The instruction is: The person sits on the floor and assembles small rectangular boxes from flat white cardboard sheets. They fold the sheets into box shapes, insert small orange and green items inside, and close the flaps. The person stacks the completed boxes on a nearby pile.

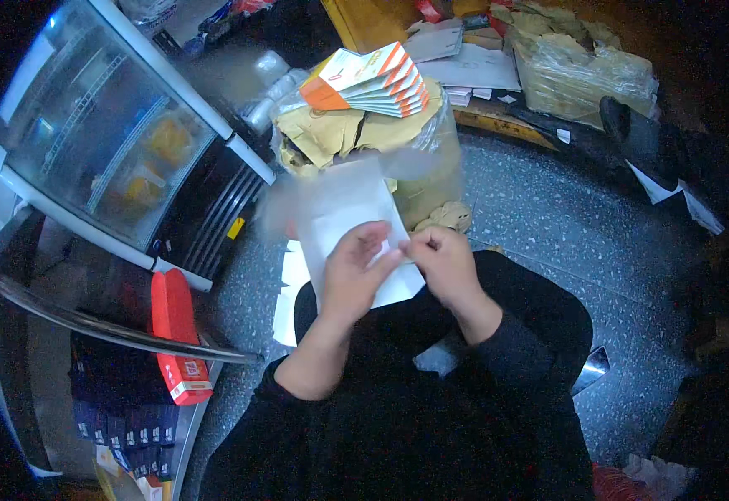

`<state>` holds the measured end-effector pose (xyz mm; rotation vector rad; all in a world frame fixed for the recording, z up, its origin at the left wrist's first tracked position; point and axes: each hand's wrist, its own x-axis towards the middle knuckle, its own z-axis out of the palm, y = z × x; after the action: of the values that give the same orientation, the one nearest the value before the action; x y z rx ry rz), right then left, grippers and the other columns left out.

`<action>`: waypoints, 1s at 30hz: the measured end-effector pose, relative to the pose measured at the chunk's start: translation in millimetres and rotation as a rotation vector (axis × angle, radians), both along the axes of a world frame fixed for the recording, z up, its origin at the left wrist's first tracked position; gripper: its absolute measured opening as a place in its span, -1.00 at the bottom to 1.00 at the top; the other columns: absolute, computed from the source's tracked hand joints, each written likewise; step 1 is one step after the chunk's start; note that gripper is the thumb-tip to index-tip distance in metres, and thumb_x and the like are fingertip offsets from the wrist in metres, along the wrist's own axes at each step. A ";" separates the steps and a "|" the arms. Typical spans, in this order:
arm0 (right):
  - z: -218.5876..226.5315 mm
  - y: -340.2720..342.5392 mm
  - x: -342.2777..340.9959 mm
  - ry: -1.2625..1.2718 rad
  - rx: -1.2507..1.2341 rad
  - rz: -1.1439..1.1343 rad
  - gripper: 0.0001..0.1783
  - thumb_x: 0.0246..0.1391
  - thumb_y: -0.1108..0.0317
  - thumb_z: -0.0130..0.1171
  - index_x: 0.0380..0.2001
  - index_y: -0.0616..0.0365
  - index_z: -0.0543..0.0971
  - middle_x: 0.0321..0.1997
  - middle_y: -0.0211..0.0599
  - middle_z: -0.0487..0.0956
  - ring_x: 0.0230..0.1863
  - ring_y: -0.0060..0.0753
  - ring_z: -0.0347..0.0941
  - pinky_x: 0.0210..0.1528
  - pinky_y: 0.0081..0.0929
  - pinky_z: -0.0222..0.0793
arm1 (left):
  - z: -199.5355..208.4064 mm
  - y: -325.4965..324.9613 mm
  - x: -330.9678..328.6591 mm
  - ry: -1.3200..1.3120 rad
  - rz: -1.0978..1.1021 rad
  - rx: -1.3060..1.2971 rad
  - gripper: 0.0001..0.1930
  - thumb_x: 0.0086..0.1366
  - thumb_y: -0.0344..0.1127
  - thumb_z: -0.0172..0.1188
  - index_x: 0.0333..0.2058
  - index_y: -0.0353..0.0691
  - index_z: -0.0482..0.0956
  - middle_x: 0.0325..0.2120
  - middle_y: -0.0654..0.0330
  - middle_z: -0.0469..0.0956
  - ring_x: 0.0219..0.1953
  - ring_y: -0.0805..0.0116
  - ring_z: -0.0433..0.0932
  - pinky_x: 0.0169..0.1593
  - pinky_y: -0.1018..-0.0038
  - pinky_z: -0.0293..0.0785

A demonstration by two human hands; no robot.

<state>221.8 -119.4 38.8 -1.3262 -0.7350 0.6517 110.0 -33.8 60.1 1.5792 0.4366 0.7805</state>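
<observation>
A white card piece (348, 188), apparently a flat carton blank, leans over my lap, its outer edges smeared by motion. Over its lower part lies my left hand (360, 271), thumb stretched toward the right edge and set apart from the partly curled fingers. At that edge, my right hand (448, 263) is closed, thumb and forefinger pinching the card's border. Just beyond, a fanned stack of orange-and-white folded cartons (373, 83) rests on a brown, plastic-wrapped bundle (427, 171). Some white card (289, 296) shows on the floor beside my left knee.
A glass-fronted cooler (106, 142) stands at the left. Near it, a long red box (177, 334) leans by a curved metal rail (114, 321). A wrapped brown pack (582, 79) sits at the far right. Beige twine (445, 219) lies at the bundle's foot on the speckled floor (540, 217).
</observation>
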 end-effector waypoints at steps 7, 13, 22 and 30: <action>-31.7 21.0 5.8 0.629 0.008 0.196 -0.89 -0.10 0.41 0.14 -0.52 0.23 0.46 -0.52 -0.35 0.47 -0.51 -0.57 0.39 -0.48 -0.64 0.34 | -27.7 3.7 -16.1 0.352 0.016 0.646 -0.57 -0.23 -0.20 0.38 -0.46 -0.26 0.35 -0.36 0.11 0.40 -0.34 0.33 0.42 -0.26 0.50 0.36; -37.2 22.6 10.0 0.261 0.158 0.041 -0.85 -0.13 0.53 0.08 -0.39 0.25 0.48 -0.59 -0.47 0.41 -0.54 -0.69 0.31 -0.50 -0.75 0.21 | -21.8 -5.1 -29.0 0.314 0.284 0.739 -0.86 -0.04 -0.34 0.19 -0.57 -0.25 0.44 -0.68 0.19 0.47 -0.58 0.23 0.50 -0.44 0.48 0.42; -14.2 7.8 15.1 0.172 0.046 0.210 -0.79 -0.07 0.52 -0.02 -0.30 0.30 0.49 -0.35 -0.36 0.49 -0.36 -0.62 0.37 -0.31 -0.68 0.29 | -13.0 19.4 -30.6 0.169 0.190 1.077 -0.86 -0.07 -0.31 0.23 -0.53 -0.19 0.48 -0.52 0.16 0.50 -0.41 0.20 0.47 -0.27 0.36 0.34; 2.9 0.9 10.1 -0.769 0.007 -0.076 -0.84 -0.19 0.52 0.08 -0.42 0.19 0.52 -0.47 -0.34 0.46 -0.46 -0.41 0.38 -0.38 -0.56 0.28 | -15.3 9.3 -36.5 0.210 0.307 0.634 -0.87 0.02 -0.37 0.20 -0.50 -0.29 0.48 -0.56 0.13 0.50 -0.48 0.34 0.48 -0.36 0.51 0.36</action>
<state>231.9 -118.5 41.8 -1.5963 -1.2875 0.0504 73.5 -24.5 44.8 2.2302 0.6343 1.0586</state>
